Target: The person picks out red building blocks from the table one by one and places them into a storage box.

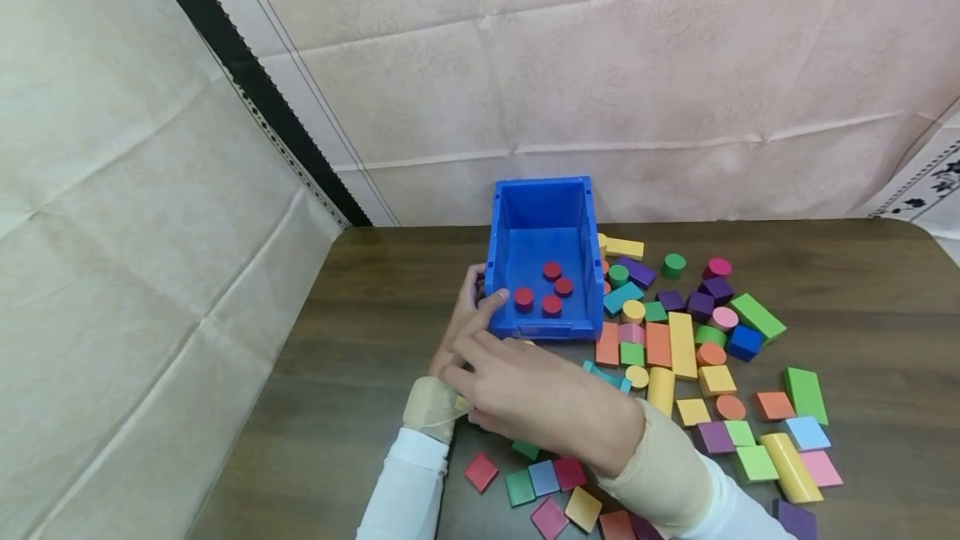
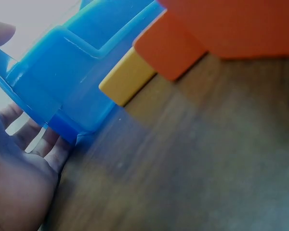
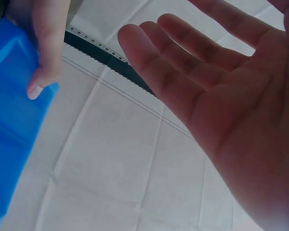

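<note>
One blue bin (image 1: 546, 329) points lengthwise toward the cloth (image 1: 645, 90), left fingers (image 2: 58, 153) gripping it, right fingers (image 3: 156, 70) spread.

Soft, even light fills the head view, where the pale cloth (image 1: 660, 73) looks bright, the worktop (image 1: 885, 298) reads darker, and the small blocks (image 1: 682, 346) stay fairly crisp. The left wrist view is hazy: its upper left corner washes out to near white, pale glints edge the blue box (image 2: 72, 82), and the worktop blurs toward the lower right. The right wrist view is dimmer, its right grip (image 3: 231, 106) shaded against brighter cloth.
</note>
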{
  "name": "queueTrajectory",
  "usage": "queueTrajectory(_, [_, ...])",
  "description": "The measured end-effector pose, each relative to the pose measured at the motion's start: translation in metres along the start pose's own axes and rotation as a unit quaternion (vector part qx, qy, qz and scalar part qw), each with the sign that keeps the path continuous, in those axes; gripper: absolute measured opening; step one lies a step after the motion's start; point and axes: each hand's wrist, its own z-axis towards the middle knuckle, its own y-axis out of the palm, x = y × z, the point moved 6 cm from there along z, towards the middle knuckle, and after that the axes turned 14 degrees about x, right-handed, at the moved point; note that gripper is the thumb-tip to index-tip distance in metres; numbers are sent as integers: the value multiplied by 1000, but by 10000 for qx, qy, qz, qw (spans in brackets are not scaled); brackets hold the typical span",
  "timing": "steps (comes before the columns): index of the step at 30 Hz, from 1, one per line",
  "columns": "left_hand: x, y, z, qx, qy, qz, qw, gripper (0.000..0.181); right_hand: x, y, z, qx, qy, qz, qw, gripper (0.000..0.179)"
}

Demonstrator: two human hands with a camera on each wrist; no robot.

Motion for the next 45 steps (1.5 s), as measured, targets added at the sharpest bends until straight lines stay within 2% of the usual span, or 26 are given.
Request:
queueTrajectory(6, [-3,-1,1,21,46,17,10000,64,-3,1,0,-90,-30,-19,10000,57])
queueTrajectory(14, [-1,-1,0,179,15,154,9997,56,-10,13,0,-529,-192,-122,9983,48])
queueTrajectory(23, [-1,0,-1,256,36,424,9988,49,-11,25,-1,-923,-36,75,9957,37])
queueTrajectory(30, [-1,-1,2,266,116,584,9979,49,-10,50,0,-1593,374,266,9862,45])
queueTrajectory(39, [0,0,6,242,137,532,9982,49,-11,63,0,-1917,506,128,9801,49])
queueTrajectory(45, [0,0,7,231,187,525,9982,49,-6,74,-4,-2517,1135,404,9603,49])
